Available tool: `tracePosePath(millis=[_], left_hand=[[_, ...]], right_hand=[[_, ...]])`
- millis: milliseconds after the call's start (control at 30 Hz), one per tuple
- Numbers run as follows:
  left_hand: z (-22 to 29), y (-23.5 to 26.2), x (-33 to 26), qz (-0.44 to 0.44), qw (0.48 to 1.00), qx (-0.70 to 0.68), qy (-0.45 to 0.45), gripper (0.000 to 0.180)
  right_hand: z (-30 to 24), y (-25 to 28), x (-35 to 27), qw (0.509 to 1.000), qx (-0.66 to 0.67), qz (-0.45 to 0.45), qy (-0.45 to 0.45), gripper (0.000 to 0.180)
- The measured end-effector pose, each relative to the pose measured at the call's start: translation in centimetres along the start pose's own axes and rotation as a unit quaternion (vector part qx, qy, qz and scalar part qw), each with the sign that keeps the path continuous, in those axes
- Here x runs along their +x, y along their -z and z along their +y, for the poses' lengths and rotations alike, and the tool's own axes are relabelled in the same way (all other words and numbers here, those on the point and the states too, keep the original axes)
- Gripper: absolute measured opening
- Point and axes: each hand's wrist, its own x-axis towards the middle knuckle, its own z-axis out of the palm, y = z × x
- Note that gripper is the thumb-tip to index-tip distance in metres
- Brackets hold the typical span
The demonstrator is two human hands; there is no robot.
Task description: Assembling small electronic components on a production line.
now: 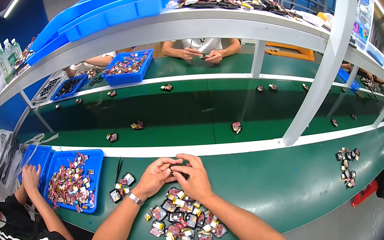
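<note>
Pinching small dark part (179, 170) between our left hand (155, 177) and right hand (195, 178), fingertips closed on its ends. We judge it light, stiff, slippery; edge grip best. Pile of similar parts (184, 219) just below our wrists.

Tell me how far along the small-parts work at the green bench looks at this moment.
Possibly done: a few small dark pieces lie apart beside the left wrist. In hand: the left hand and right hand pinch one small dark part together over the bench. Left: a dense pile of similar parts lies under the forearms, so most apparently remains.
</note>
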Motion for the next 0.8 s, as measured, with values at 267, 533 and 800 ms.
tracePosePath(millis=[267, 533, 800], left_hand=[[0.0, 0.4, 0.0, -0.003, 1.0, -0.009, 0.0, 0.026], [-0.5, 0.6, 0.0, 0.016, 1.0, 0.008, -0.003, 0.026], [-0.5, 0.7, -0.1, -0.007, 0.999, -0.033, -0.024, 0.025]], right_hand=[[-0.4, 0.3, 0.2, 0.998, -0.029, 0.014, 0.057, 0.015], [-0.4, -0.5, 0.4, 0.998, 0.006, 0.02, 0.059, 0.015], [-0.6, 0.4, 0.3, 0.995, -0.049, 0.03, 0.082, 0.018]])
